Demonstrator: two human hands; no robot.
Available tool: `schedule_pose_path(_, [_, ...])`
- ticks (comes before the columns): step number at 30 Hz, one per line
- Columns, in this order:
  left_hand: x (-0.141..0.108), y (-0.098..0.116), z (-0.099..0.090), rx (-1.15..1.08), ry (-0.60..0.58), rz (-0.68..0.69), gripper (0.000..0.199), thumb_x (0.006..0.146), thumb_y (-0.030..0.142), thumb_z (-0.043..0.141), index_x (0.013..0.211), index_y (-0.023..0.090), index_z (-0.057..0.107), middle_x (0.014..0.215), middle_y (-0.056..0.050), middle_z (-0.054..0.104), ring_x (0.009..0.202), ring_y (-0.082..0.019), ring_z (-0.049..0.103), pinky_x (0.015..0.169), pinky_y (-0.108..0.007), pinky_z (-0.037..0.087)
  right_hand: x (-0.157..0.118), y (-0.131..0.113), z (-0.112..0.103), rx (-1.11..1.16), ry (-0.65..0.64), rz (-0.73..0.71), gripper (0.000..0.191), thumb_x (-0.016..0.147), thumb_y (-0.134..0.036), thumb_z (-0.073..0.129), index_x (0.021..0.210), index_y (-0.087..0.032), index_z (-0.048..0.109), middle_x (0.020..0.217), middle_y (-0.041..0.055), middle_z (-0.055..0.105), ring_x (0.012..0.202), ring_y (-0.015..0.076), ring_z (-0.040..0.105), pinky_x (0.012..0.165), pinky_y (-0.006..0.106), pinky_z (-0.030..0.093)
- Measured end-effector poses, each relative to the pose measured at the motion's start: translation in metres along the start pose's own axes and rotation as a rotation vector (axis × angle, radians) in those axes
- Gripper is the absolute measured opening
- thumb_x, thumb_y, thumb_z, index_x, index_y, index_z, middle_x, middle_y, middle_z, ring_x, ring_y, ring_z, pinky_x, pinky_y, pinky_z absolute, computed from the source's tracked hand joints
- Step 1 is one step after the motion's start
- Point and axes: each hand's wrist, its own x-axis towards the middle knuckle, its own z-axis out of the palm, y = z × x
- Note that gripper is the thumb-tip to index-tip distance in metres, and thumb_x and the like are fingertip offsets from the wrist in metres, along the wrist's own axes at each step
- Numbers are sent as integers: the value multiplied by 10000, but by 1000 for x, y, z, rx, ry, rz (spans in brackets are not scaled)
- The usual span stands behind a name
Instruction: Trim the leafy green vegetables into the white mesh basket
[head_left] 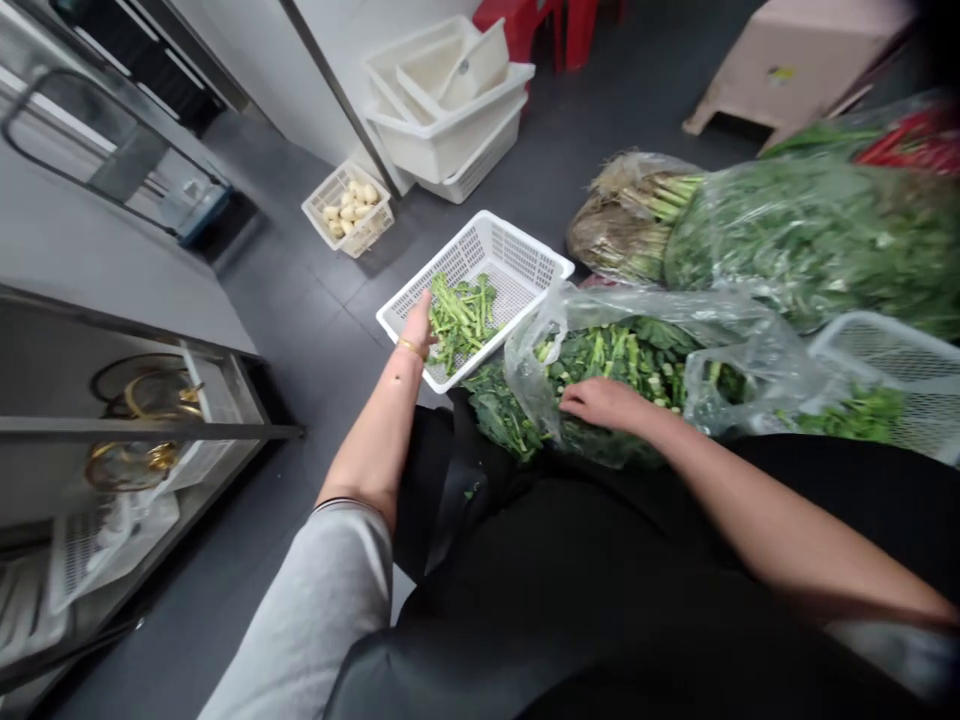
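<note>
Keep your right hand (pixel 604 403) light and half-open on the leafy greens (pixel 619 360) inside the clear plastic bag (pixel 757 375). Your left hand (pixel 415 325), fingers together, sits at the white plastic basket (pixel 525 240) beside its cut green stems (pixel 459 322); you can't tell whether it's gripping anything

I have one camera on this rig, worn on the person's head and tipped forward and down. It looks from close above the black clothing (pixel 570 600) onto the left hand (pixel 417 325) and right hand (pixel 604 403), with the white basket (pixel 517 255) ahead, the shelves (pixel 142 420) left, and the bagged greens (pixel 810 240) far right.
</note>
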Motion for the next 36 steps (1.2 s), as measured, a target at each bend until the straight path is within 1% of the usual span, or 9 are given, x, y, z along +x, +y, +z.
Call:
schedule_pose_path(2, [-2, 4, 6, 43, -40, 23, 413, 830, 497, 537, 1087, 174, 528, 875, -84, 611, 854, -203, 616, 680, -316, 496, 6, 44, 1, 76, -30, 254, 267, 886, -281, 451, 908, -176, 695, 822, 71, 707, 782, 171, 639, 706, 247, 411])
schedule_pose_path(4, [-24, -7, 14, 42, -252, 28, 421, 793, 482, 593, 1072, 169, 553, 907, -95, 633, 865, -202, 624, 689, -311, 506, 11, 89, 3, 87, -58, 435, 337, 906, -211, 369, 1003, -117, 678, 820, 104, 705, 726, 164, 643, 681, 249, 421])
schedule_pose_path(8, [-72, -49, 26, 150, -625, -31, 468, 739, 505, 639, 1011, 125, 618, 845, -106, 668, 785, -193, 647, 668, -290, 514, 28, 141, 29, 93, -154, 563, 321, 872, -253, 473, 1087, -93, 649, 945, 144, 693, 841, 197, 646, 719, 260, 434])
schedule_pose_path(11, [-75, -68, 31, 303, -616, -5, 420, 719, 487, 660, 954, 139, 643, 735, -58, 658, 685, -152, 626, 599, -240, 488, 40, 140, 70, 102, -238, 586, 523, 728, -378, 679, 1164, -98, 608, 1142, 185, 621, 1030, 259, 593, 813, 289, 430])
schedule_pose_path(15, [-55, -70, 39, 394, -564, 19, 382, 745, 475, 628, 946, 150, 634, 702, -36, 642, 634, -136, 597, 561, -232, 466, 47, 119, 121, 89, -253, 707, 976, 677, -465, 709, 1415, 2, 272, 1330, 324, 404, 1188, 342, 479, 876, 381, 423])
schedule_pose_path(19, [-49, -65, 50, 503, -664, 104, 364, 783, 445, 595, 997, 154, 642, 721, -40, 645, 633, -140, 573, 585, -241, 450, 48, 120, 135, 121, -247, 769, 776, 767, -433, 622, 1339, 37, 388, 1248, 325, 476, 1138, 304, 523, 828, 336, 443])
schedule_pose_path(25, [-57, -58, 56, 581, -690, 247, 308, 791, 407, 591, 975, 170, 661, 642, -6, 602, 561, -121, 508, 555, -229, 394, 31, 148, 83, 132, -183, 736, 389, 826, -326, 534, 1022, -15, 660, 1031, 263, 638, 968, 287, 614, 761, 317, 439])
schedule_pose_path(30, [-69, -59, 51, 535, -712, 273, 338, 796, 441, 576, 957, 156, 661, 646, -17, 611, 561, -126, 529, 568, -242, 415, 4, 120, 12, 117, -66, 575, 291, 749, -397, 605, 812, -122, 677, 724, 117, 674, 742, 226, 630, 654, 281, 425])
schedule_pose_path(36, [-103, -60, 69, 409, -725, 463, 736, 625, 427, 761, 1268, 167, 517, 1278, -143, 540, 1187, -289, 489, 990, -408, 379, -53, 60, -78, 498, 90, 152, 405, 632, -576, 642, 611, -202, 489, 524, -26, 535, 475, 118, 501, 499, 241, 363])
